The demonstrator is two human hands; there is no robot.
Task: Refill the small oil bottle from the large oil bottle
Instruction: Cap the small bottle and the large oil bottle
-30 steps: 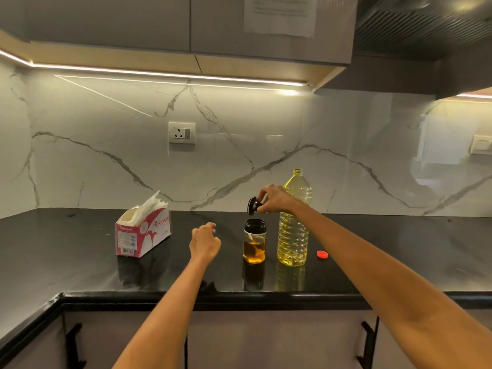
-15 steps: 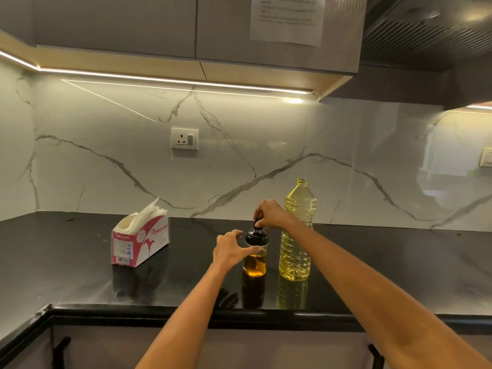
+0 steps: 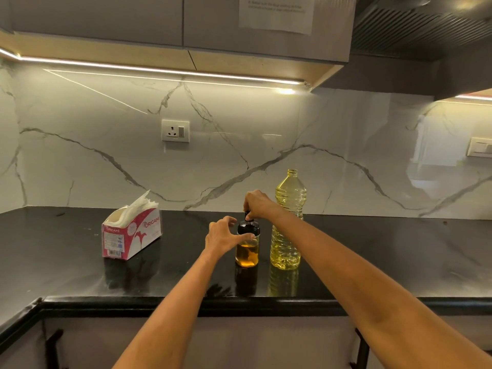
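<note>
The small oil bottle (image 3: 247, 253), clear glass with amber oil in its lower part and a black cap, stands on the black counter (image 3: 372, 251). My right hand (image 3: 257, 203) pinches the black knob on top of the cap from above. My left hand (image 3: 223, 235) curls around the bottle's left side, thumb across the glass just below the cap. Just to the right stands the large oil bottle (image 3: 287, 222), uncapped, upright and filled with pale yellow oil; my right forearm crosses in front of its middle.
A red and white tissue box (image 3: 131, 235) sits to the left on the counter. A wall socket (image 3: 175, 130) is on the marble backsplash. Cabinets and a light strip hang overhead. The counter's front edge (image 3: 239, 302) runs just below the bottles.
My right hand brought the black top piece down onto the small bottle's cap. My left hand moved right from open counter to the bottle's side. The camera tilted down, and the red cap is hidden.
</note>
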